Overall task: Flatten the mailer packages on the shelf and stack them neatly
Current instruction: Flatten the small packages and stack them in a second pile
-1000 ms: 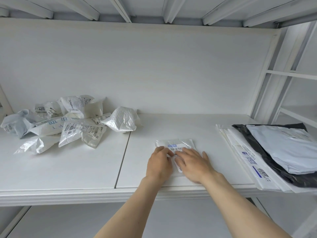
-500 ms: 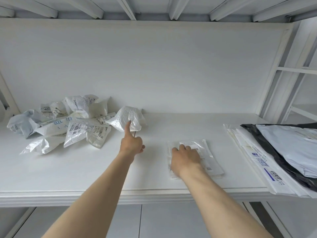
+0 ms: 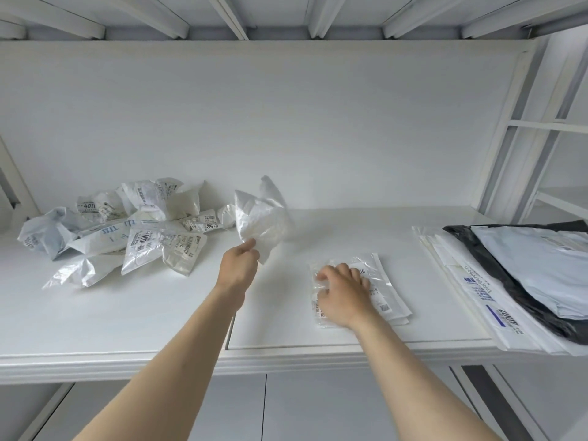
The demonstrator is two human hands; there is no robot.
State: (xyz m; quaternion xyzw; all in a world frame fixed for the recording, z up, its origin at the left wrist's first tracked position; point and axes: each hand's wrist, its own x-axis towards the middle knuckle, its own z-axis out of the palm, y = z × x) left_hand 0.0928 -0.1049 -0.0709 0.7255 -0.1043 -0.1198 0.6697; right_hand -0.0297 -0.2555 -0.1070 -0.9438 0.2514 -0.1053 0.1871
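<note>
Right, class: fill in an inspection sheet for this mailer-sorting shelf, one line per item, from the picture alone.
Surface: white shelf, seam between two panels.
Job's things: crumpled mailer lifted off the shelf; small flat stack at centre; crumpled pile at left.
Clutter: large flat stack at right, overhanging the front edge, black mailer within it.
Grippers: left hand pinches the crumpled mailer's lower corner; right hand presses the small flat stack.
Cables: nothing seen.
Surroundings: white back wall, slats overhead.

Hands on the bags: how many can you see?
2. The left hand pinches a crumpled white mailer lifted off the shelf; the right hand rests on the small flat stack. None hidden.
</note>
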